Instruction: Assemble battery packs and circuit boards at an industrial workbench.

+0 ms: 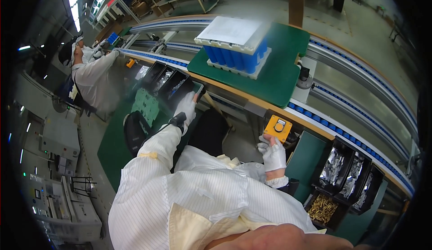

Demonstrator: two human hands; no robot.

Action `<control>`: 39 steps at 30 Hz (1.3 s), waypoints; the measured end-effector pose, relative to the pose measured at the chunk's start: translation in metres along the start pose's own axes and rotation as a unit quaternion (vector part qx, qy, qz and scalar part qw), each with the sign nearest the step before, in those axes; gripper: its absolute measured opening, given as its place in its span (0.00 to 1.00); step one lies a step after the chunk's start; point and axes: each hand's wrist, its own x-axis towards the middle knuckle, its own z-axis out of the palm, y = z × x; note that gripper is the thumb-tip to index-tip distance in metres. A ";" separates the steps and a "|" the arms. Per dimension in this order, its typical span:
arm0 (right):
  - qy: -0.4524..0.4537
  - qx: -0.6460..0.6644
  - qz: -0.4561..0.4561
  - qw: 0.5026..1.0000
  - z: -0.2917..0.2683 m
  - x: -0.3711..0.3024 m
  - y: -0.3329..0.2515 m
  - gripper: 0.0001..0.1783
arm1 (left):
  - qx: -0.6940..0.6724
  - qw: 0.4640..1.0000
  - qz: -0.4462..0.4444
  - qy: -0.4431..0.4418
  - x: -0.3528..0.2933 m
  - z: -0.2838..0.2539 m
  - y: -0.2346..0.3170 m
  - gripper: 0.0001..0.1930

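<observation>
My left hand (186,108), in a white glove with a bare fingertip showing, reaches to the near edge of a black bin (173,88) at left. Most of its fingers are hidden, so whether it grips anything is unclear. A black strap circles that wrist. My right hand (272,154), also gloved, is just below a yellow box with a round button (278,127); its fingers are loosely bent, apart, with nothing visible in them. On a green board (243,82) ahead stands a block of blue cylinders (236,60) between white holders, with a white sheet (234,29) on top.
A roller conveyor (333,126) crosses in front. Black bins of silvery parts (335,164) and a bin of brass-coloured pieces (323,208) stand at right. Green perforated plates (145,106) and a dark object (133,133) lie at left. Another person (96,77) works farther left.
</observation>
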 end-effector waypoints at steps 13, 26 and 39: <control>-0.006 0.022 0.008 1.000 -0.002 0.000 -0.001 0.20 | 0.003 1.000 0.016 0.015 -0.002 0.013 -0.007 0.39; -0.010 0.009 -0.003 1.000 -0.002 0.000 0.000 0.19 | 0.026 0.999 0.019 0.022 -0.003 0.014 -0.007 0.38; -0.008 0.021 -0.001 1.000 -0.002 -0.001 0.000 0.20 | 0.036 0.999 0.017 0.012 -0.004 0.018 -0.010 0.38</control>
